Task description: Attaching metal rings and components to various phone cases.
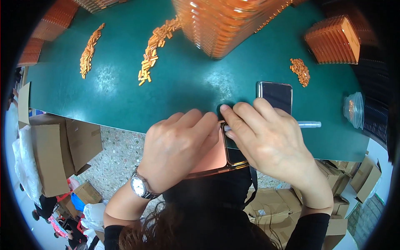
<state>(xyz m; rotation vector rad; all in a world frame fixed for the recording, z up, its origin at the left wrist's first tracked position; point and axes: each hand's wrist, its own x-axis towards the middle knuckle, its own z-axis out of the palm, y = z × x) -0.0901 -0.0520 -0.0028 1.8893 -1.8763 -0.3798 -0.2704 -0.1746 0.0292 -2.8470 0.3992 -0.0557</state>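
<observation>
My left hand (179, 135) is closed on the far edge of a phone case (212, 160), which has an amber rim, a pink panel and a dark section at its right end. My right hand (264, 135) is bent over that dark end, its thumb and forefinger pressed close to the far rim. A pale, translucent pen-like tool (309, 124) runs under the right hand; its other end shows by the thumb at the case. The fingertips partly hide the far rim. Just beyond the right hand a smartphone (276, 95) with a dark screen lies on the table.
Small orange pieces lie in rows (88, 52) (151, 54) and a pile (301, 73) on the green table (112, 93). A tall stack of amber cases (221, 25) stands ahead, another stack (333, 41) far right. A clear plastic cup (354, 109) sits right; cardboard boxes (52, 154) flank the table.
</observation>
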